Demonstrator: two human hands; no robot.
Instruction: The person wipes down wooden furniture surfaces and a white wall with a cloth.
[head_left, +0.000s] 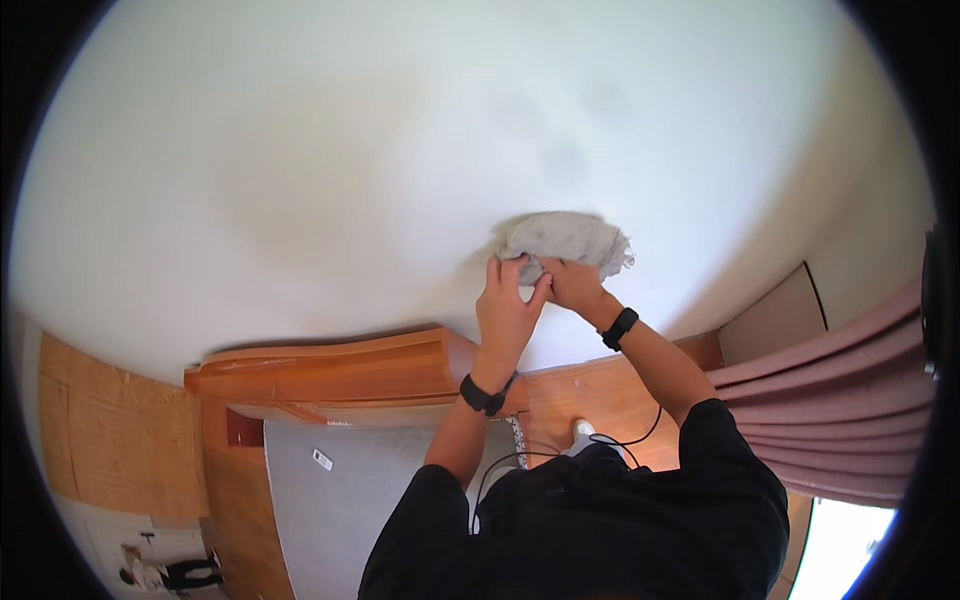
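Observation:
A bunched grey cloth (566, 234) with a frayed right edge lies against the white wall (337, 187) in front of me. My right hand (576, 285) grips its lower side, with part of the fingers hidden in the folds. At the cloth's lower left corner, my left hand (510, 304) has its curled fingertips on the fabric, and its thumb comes close to my right hand. Each wrist wears a black band. Faint greyish patches show on the wall above the cloth.
Below the wall stands a wooden headboard (322, 367) with a grey mattress (360, 495) bearing a white remote control (322, 459). A pink curtain (832, 405) hangs at right. Black cables (517, 454) cross before my body. A person (169, 574) appears at far lower left.

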